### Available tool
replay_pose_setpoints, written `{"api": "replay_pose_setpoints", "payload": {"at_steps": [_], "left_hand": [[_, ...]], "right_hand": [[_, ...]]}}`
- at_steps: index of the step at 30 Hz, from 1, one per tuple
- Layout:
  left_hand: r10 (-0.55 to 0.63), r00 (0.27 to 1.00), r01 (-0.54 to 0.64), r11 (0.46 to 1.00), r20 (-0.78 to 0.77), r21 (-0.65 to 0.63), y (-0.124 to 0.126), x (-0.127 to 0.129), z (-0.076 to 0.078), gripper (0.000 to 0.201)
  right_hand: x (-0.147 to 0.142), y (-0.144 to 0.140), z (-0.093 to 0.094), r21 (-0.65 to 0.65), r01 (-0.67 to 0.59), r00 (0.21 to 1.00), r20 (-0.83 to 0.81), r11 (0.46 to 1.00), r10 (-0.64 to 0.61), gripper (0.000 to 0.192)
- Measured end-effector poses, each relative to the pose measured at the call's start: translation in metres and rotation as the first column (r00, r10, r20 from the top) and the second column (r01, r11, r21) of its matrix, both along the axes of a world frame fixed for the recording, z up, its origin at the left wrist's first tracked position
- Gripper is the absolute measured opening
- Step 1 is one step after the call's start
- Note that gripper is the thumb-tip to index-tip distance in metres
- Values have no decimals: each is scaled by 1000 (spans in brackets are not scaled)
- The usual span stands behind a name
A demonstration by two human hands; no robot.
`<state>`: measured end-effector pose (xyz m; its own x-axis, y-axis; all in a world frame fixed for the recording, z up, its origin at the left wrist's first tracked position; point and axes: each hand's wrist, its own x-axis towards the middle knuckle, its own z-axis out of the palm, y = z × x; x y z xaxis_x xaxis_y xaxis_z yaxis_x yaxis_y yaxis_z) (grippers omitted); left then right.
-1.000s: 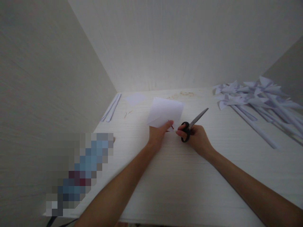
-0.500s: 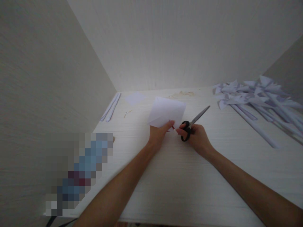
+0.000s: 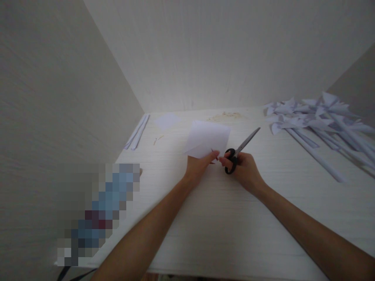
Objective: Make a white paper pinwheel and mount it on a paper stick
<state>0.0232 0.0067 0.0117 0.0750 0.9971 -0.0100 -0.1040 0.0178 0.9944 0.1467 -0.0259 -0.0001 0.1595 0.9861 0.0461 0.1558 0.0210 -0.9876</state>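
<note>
Forearms (image 3: 159,208) converging inward | left hand (image 3: 197,168) pinching paper square (image 3: 208,136) | right hand (image 3: 245,168) holding scissors (image 3: 243,146) angled away

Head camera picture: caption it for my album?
Left hand holds white paper, right hand black-handled scissors, with paper pinwheels lying nearby.

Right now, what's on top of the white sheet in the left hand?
The left hand has its thumb on the near part of the white sheet, a thin reddish piece by it. What's under the thumb is hidden.
</note>
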Motion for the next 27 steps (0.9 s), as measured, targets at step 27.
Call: {"api": "replay_pose_setpoints", "payload": {"at_steps": [27], "left_hand": [[288, 928, -295, 956, 235, -8, 22, -11, -11, 16]], "right_hand": [[8, -15, 10, -349, -443, 868, 64, 826, 493, 42]]}}
